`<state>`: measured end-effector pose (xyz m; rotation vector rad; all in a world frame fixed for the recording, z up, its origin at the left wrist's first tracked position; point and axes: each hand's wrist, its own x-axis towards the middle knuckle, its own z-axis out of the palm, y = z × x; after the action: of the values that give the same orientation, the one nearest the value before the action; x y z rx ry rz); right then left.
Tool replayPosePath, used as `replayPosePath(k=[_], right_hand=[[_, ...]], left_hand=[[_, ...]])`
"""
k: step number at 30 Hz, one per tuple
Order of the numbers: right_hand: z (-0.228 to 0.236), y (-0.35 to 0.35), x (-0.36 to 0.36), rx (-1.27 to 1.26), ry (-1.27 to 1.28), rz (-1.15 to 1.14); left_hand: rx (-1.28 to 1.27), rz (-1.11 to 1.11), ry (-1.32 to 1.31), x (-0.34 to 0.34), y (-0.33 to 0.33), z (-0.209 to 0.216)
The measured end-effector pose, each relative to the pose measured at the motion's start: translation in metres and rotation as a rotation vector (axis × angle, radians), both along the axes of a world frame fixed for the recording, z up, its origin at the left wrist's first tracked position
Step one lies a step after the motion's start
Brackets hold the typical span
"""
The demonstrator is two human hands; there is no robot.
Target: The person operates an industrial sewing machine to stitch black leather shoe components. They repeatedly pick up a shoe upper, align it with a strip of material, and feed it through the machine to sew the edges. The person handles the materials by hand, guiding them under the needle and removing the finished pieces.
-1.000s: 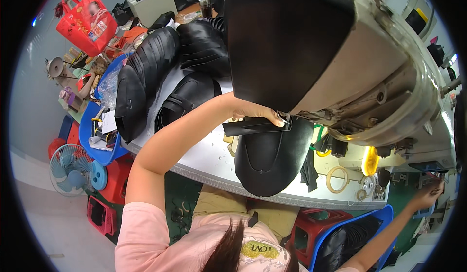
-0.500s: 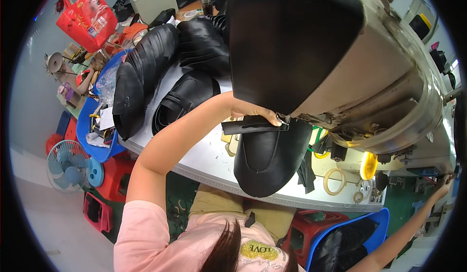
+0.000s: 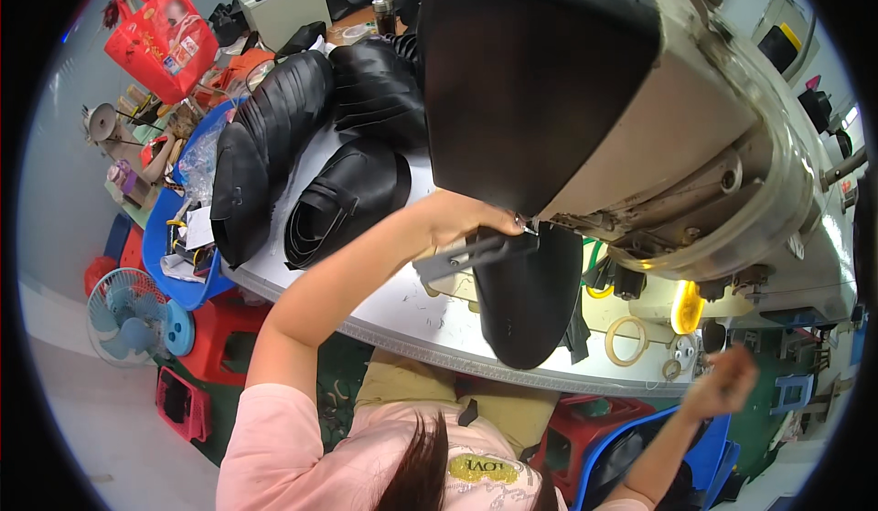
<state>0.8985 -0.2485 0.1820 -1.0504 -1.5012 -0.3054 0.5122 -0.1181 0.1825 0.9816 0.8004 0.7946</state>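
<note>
At the sewing machine (image 3: pixel 695 145), my left hand (image 3: pixel 471 218) pinches a dark strap (image 3: pixel 476 257), blurred by motion, just left of the needle area. A small bit of shiny metal shows at its fingertips; whether it belongs to the machine or the strap, I cannot tell. Below and to the right hangs a black leather shoe upper (image 3: pixel 530 314) with a rounded end, reaching past the table's front edge. Out to the right, my right hand (image 3: pixel 727 383) is raised above a blue tub, its fingers smeared by motion.
Stacked black uppers (image 3: pixel 274 136) and a rolled bundle (image 3: pixel 347 200) lie on the white table (image 3: pixel 393 305). A tape roll (image 3: pixel 626 340) sits near a glowing yellow lamp (image 3: pixel 688 307). A blue tub (image 3: pixel 718 447) with black pieces stands lower right; a fan (image 3: pixel 133 319) stands left.
My right hand has come in from the far right toward the table. The strap in my left hand has tilted and dropped at its left end. The upper has swung and narrowed in view.
</note>
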Motion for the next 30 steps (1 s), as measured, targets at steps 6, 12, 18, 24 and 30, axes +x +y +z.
replayPosePath(k=[6, 12, 18, 24, 30], right_hand=[[-0.061, 0.013, -0.134, -0.948, 0.308, 0.614], [-0.06, 0.004, -0.178, -1.195, 0.262, 1.12], [-0.032, 0.009, -0.201, -1.077, 0.07, 1.06], [-0.038, 0.017, -0.175, -0.84, 0.256, 0.932], [-0.059, 0.012, -0.156, -0.511, 0.372, 0.929]], left_hand=[[0.198, -0.077, -0.07, -0.018, -0.075, -0.047], [0.627, -0.043, -0.08, -0.03, -0.107, -0.051], [0.769, -0.084, -0.121, -0.034, -0.099, -0.061], [0.557, 0.046, -0.223, -0.041, -0.104, -0.067], [0.02, 0.312, -0.764, -0.047, -0.125, -0.071]])
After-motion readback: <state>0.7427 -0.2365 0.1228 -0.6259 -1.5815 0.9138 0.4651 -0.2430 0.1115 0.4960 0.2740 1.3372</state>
